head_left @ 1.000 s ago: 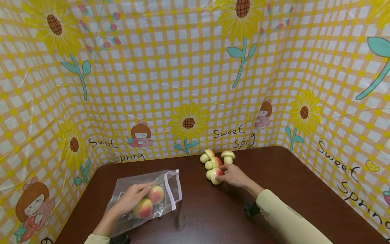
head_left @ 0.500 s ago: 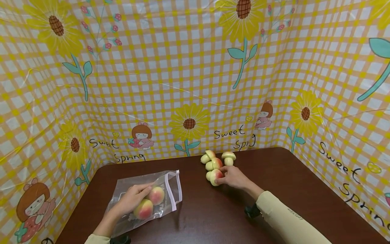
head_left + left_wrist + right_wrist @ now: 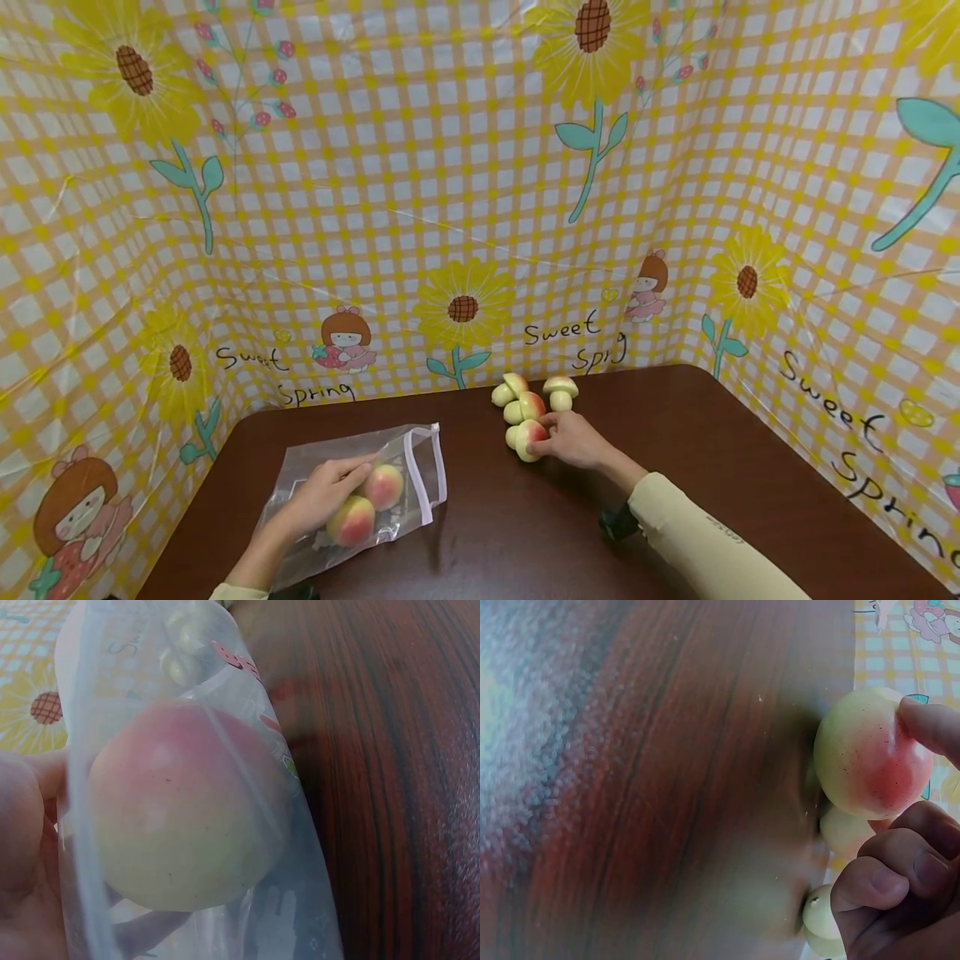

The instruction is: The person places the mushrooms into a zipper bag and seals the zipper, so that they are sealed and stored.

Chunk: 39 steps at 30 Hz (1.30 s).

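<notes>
My left hand (image 3: 321, 493) grips a clear zip bag (image 3: 300, 458) at the left of the table. Inside lie two round yellow-and-red pieces (image 3: 384, 487), coloured like mushroom caps; one round piece (image 3: 187, 806) fills the left wrist view, with fingers partly behind the plastic. The bag's white-edged mouth (image 3: 417, 475) faces right and gapes. My right hand (image 3: 573, 439) pinches the red-and-cream cap of a toy mushroom (image 3: 528, 442), the nearest of a small group. In the right wrist view a thumb and fingers hold that cap (image 3: 870, 757), its stem side turned away.
Several more toy mushrooms lie behind the right hand: one (image 3: 532, 405) just beyond, another (image 3: 507, 392) at the back, and one (image 3: 560, 392) to their right. A checked sunflower cloth (image 3: 465, 208) walls the dark brown table (image 3: 487, 533) at back and sides.
The right thumb has slid slightly lower on the mushroom's cap, which has tipped a little towards me. The left hand and the bag stay in place.
</notes>
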Tool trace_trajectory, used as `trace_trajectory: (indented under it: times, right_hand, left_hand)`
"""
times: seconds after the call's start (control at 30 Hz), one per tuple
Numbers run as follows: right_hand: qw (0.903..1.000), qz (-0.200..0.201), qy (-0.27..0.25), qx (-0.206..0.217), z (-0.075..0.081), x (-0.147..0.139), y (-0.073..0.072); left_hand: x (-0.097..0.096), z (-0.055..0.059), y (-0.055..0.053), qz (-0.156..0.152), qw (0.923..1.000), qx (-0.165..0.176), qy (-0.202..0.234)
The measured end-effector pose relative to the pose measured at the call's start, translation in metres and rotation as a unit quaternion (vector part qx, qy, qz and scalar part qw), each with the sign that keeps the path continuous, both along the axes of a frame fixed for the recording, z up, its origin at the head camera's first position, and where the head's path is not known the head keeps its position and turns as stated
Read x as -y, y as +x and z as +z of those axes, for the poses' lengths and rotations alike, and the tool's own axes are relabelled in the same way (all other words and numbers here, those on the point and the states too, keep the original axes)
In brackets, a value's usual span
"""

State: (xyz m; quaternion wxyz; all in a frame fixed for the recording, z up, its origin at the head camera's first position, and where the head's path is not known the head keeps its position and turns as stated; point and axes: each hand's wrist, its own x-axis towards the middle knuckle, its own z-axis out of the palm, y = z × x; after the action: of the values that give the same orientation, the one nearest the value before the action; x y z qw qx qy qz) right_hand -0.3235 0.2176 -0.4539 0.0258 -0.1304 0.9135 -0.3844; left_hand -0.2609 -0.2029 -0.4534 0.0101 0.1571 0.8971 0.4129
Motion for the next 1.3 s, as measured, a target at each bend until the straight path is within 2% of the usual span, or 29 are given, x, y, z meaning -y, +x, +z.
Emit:
trace_trajectory:
  times: [0.17,0.37,0.47,0.67,0.9,1.07,1.3]
  right_hand:
    - [0.9999,0.012,0.000,-0.003,0.003,0.001,0.004]
    - [0.9996,0.023,-0.002,-0.017,0.014,0.006,0.003]
    - [0.9989,0.039,-0.002,-0.024,0.019,0.011,0.003]
    - [0.9976,0.068,0.001,-0.013,0.025,0.021,0.003]
    - [0.9937,0.103,-0.002,-0.044,0.030,0.030,0.001]
    - [0.9917,0.122,-0.012,-0.037,0.034,0.038,0.001]
    - [0.9915,0.127,-0.012,-0.025,0.037,0.049,0.001]
  left_hand:
    - [0.001,-0.001,0.002,-0.002,1.0000,-0.001,-0.001]
    - [-0.001,0.000,0.000,0.001,1.0000,-0.003,0.000]
    - [0.000,0.001,0.000,0.002,0.9999,-0.010,-0.006]
    - [0.001,0.002,0.000,0.002,0.9999,-0.010,-0.011]
    - [0.000,0.000,-0.002,0.003,1.0000,0.002,0.001]
    - [0.000,0.001,-0.002,0.003,0.9999,0.006,0.008]
    - [0.000,0.003,0.000,0.006,0.9999,0.007,0.008]
